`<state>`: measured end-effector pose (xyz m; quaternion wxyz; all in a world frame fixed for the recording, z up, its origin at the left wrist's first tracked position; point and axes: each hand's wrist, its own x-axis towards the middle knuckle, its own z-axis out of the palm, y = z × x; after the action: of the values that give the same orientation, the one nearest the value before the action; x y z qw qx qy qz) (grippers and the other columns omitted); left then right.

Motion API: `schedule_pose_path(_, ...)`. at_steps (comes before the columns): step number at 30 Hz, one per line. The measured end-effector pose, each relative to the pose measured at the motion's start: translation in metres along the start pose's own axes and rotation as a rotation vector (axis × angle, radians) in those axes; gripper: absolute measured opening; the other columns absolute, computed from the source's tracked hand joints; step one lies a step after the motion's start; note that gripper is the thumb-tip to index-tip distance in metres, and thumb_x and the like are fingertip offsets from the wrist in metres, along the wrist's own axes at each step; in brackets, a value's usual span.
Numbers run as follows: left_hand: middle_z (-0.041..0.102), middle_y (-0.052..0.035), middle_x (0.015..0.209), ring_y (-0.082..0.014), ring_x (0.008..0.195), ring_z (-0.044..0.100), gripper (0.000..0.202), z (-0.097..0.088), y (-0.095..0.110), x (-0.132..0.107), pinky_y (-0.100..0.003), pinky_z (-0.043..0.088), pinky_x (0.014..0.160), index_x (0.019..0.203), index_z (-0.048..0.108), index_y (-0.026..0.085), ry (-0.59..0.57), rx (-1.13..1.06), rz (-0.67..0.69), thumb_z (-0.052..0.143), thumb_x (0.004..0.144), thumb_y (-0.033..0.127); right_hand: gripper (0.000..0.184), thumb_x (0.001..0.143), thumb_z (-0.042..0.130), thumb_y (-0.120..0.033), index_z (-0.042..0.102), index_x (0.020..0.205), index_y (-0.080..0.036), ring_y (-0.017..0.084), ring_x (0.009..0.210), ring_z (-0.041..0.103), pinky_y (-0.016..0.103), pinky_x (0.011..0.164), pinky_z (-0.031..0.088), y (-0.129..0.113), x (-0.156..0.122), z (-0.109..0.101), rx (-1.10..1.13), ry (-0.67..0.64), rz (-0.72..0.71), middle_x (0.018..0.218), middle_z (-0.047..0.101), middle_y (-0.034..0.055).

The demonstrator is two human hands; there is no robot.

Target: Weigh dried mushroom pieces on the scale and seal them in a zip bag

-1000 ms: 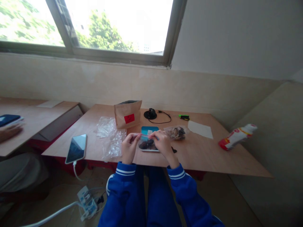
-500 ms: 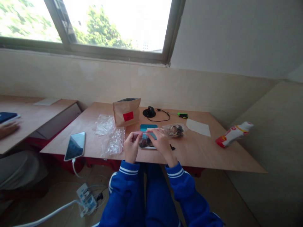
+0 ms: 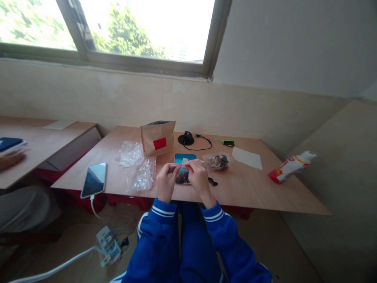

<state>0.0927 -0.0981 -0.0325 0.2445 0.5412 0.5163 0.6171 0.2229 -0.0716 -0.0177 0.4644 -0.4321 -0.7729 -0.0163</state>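
Two hands sit at the left edge of my view and in the middle of it, and only the middle pair is mine. Far left, another person's hand [image 3: 11,160] rests by a dark blue tablet [image 3: 10,144] on the neighbouring counter [image 3: 44,153]. On my own counter [image 3: 250,188], a smartphone [image 3: 93,180] lies face up with a white charging cable [image 3: 92,204] running down from it toward a power strip [image 3: 108,245] on the floor [image 3: 73,243]. Next come crumpled clear plastic bags [image 3: 140,169], with a brown paper bag [image 3: 157,137] bearing a red label just behind them. In front of me, my left hand [image 3: 165,182] and right hand [image 3: 200,180] meet, my fingers [image 3: 188,167] closed in a narrow pinch on the top of a clear packet [image 3: 182,175] of dark pieces. It sits at the counter's front, just before a teal card [image 3: 185,158], though I cannot tell whether the two touch. Just right of my hands lie a small black scrap [image 3: 212,181] and a clear bag of dried brown pieces [image 3: 217,161]. Beyond are a black round object with a cord [image 3: 186,138], a green marker [image 3: 228,143], a white sheet of paper [image 3: 247,158] and, at the far right, a red-and-white plastic bottle [image 3: 290,167]
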Motion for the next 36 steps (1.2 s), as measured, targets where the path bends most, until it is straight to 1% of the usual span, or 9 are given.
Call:
schedule_pose_path(3,0.07,-0.0031,0.087,-0.0164,0.083,0.066,0.02,-0.001,0.0,-0.001,-0.028,0.05,0.078,0.087,0.065,0.02,-0.011,-0.017,0.008,0.061,0.083,0.039,0.022,0.09,0.05,-0.013,0.063,0.074,-0.021,0.021,0.08,0.058,0.034,0.078,0.039,-0.002,0.0,-0.002,-0.018,-0.011,0.011,0.077,0.069,0.0028)
schedule_pose_path(6,0.07,-0.0031,0.086,-0.0164,0.081,0.066,0.019,-0.002,0.0,-0.001,-0.028,0.05,0.077,0.086,0.066,0.019,0.009,-0.035,0.004,0.063,0.082,0.038,0.013,0.091,0.053,-0.022,0.064,0.083,-0.021,0.021,0.086,0.06,0.034,0.083,0.039,-0.005,0.001,-0.005,0.029,-0.06,-0.01,0.085,0.07,0.0036)
schedule_pose_path(9,0.07,-0.003,0.083,-0.0162,0.079,0.065,0.02,-0.002,0.0,-0.001,-0.027,0.05,0.074,0.084,0.064,0.019,0.023,-0.06,-0.015,0.063,0.081,0.039,0.012,0.092,0.054,-0.027,0.063,0.09,-0.021,0.02,0.09,0.061,0.034,0.087,0.04,-0.007,0.002,-0.007,0.08,-0.084,-0.021,0.092,0.071,0.0039)
schedule_pose_path(13,0.069,-0.0025,0.08,-0.0162,0.077,0.064,0.021,0.0,0.001,-0.002,-0.027,0.049,0.073,0.079,0.063,0.019,0.007,-0.046,-0.033,0.063,0.081,0.039,0.013,0.092,0.053,-0.022,0.064,0.085,-0.021,0.02,0.087,0.06,0.033,0.084,0.04,-0.007,0.002,-0.004,0.093,-0.058,-0.005,0.087,0.07,0.0039)
schedule_pose_path(19,0.07,-0.003,0.082,-0.0172,0.08,0.065,0.02,0.002,0.004,-0.005,-0.028,0.049,0.076,0.08,0.062,0.019,-0.023,-0.055,-0.051,0.062,0.081,0.039,0.021,0.09,0.051,-0.013,0.066,0.078,-0.023,0.021,0.087,0.058,0.036,0.086,0.038,-0.007,0.0,0.001,-0.013,-0.018,0.032,0.08,0.069,0.0036)
schedule_pose_path(26,0.066,-0.0007,0.076,-0.0142,0.073,0.062,0.019,-0.007,0.009,0.001,-0.025,0.048,0.07,0.08,0.061,0.019,0.073,-0.098,-0.062,0.061,0.082,0.037,0.016,0.091,0.055,-0.029,0.068,0.083,-0.024,0.02,0.084,0.06,0.032,0.082,0.04,0.003,-0.007,-0.003,0.031,-0.046,0.023,0.084,0.07,0.0027)
schedule_pose_path(30,0.066,-0.0001,0.074,-0.0131,0.072,0.061,0.02,-0.013,0.007,0.004,-0.024,0.047,0.069,0.08,0.061,0.019,-0.003,-0.136,-0.087,0.062,0.081,0.038,0.023,0.09,0.054,-0.019,0.067,0.071,-0.021,0.02,0.079,0.058,0.032,0.078,0.039,0.006,-0.009,-0.006,-0.027,0.007,0.023,0.075,0.067,0.0035)
schedule_pose_path(33,0.067,-0.0016,0.08,-0.0137,0.075,0.062,0.023,-0.016,0.003,0.004,-0.024,0.048,0.071,0.086,0.063,0.018,-0.098,-0.173,-0.094,0.064,0.08,0.04,0.026,0.09,0.05,-0.011,0.065,0.071,-0.021,0.019,0.076,0.058,0.033,0.078,0.038,0.003,-0.006,-0.008,-0.055,-0.003,0.001,0.072,0.067,0.0028)
schedule_pose_path(36,0.068,-0.0031,0.082,-0.0148,0.075,0.062,0.028,-0.019,0.001,0.006,-0.025,0.049,0.07,0.088,0.065,0.017,-0.131,-0.177,-0.095,0.066,0.077,0.043,0.021,0.091,0.052,-0.018,0.066,0.076,-0.022,0.019,0.08,0.059,0.034,0.083,0.038,0.001,-0.002,-0.014,-0.045,-0.067,-0.021,0.077,0.069,0.0025)
